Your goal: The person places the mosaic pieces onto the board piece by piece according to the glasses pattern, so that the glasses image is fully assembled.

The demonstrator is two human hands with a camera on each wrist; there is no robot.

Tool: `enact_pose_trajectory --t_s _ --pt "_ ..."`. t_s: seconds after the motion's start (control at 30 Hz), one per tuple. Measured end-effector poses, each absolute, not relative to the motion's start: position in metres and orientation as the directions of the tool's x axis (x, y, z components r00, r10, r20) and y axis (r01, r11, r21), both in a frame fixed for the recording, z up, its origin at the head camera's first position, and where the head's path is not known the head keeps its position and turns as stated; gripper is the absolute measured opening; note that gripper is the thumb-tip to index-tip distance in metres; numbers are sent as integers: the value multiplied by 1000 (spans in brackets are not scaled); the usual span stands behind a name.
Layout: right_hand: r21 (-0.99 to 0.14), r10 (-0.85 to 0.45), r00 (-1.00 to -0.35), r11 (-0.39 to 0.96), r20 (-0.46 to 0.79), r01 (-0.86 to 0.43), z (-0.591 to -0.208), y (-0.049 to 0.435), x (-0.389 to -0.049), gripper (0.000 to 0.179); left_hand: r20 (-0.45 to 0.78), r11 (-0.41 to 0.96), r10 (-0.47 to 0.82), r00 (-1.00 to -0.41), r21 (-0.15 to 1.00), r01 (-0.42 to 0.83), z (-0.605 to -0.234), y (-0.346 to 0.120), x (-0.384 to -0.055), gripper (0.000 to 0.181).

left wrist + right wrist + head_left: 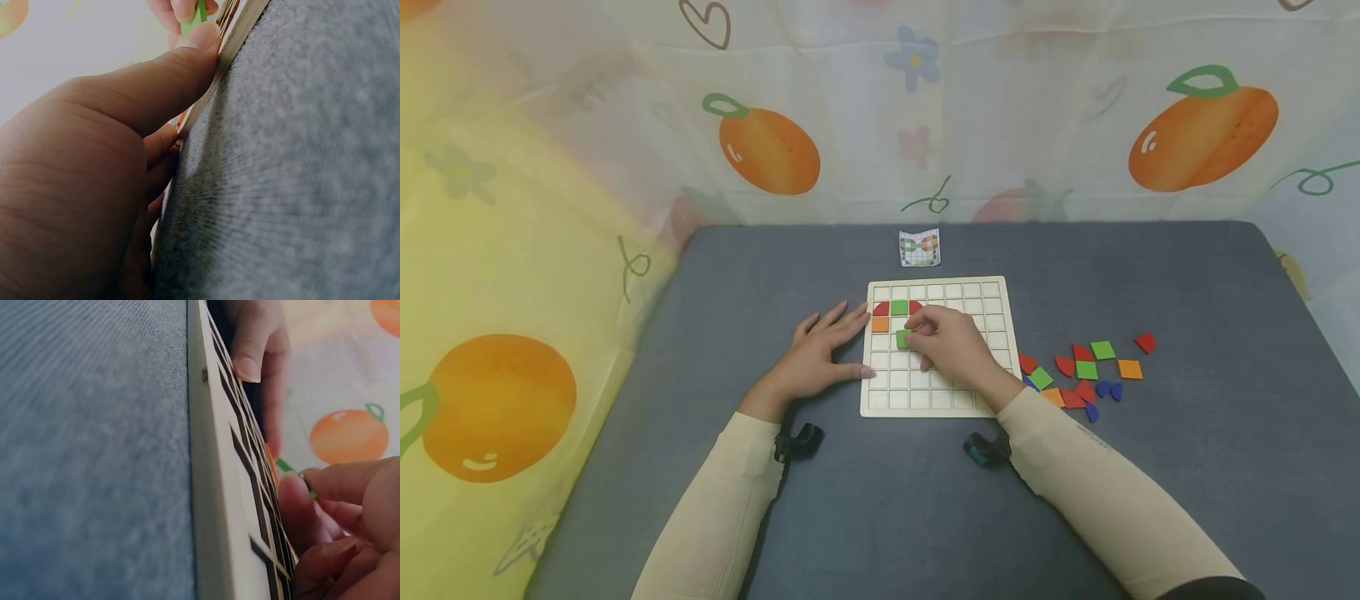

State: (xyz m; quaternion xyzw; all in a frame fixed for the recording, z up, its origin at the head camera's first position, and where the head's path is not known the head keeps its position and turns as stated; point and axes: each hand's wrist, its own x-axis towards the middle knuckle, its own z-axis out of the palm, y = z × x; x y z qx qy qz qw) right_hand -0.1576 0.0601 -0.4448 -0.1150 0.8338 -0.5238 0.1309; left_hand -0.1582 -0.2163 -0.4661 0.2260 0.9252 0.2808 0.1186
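Note:
A pale wooden grid board (887, 413) lies on the table. My right hand (955, 346) is over its upper middle, pinching a green square tile (902, 339) between thumb and finger; the right wrist view shows this tile (285, 465) tilted at the fingertips. My left hand (812, 358) rests at the board's left edge, its fingers spread and its thumb (194, 44) touching the rim. In the board's cells are a red quarter-round tile (882, 309), another green square (899, 307), a second red piece (915, 307) partly beside my fingers, and an orange square (880, 324).
Loose red, green, orange and blue tiles (1086, 370) are scattered right of the board, some partly behind my right forearm. A small printed pattern card (919, 248) stands behind the board. The grey table (880, 500) meets a fruit-printed curtain (850, 67) at the back.

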Motion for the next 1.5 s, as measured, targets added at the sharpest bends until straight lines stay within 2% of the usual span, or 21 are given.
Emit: enact_pose_trajectory --t_s 0.4,0.93,1.23,1.5 --pt "-832 -311 -940 551 -138 -61 -439 51 -159 22 -79 735 489 -869 574 362 -465 -215 -158 98" --pt "-839 -318 -940 539 -122 -73 -442 54 -160 27 -91 742 479 -873 573 347 -463 -214 -158 98" --pt "-910 -373 -919 412 -125 -44 -444 62 -161 35 -90 741 479 -873 574 347 -463 -214 -158 99" --pt "-981 -474 -879 189 -51 -45 -437 79 -158 47 -93 744 478 -873 571 346 -464 -214 -158 99"
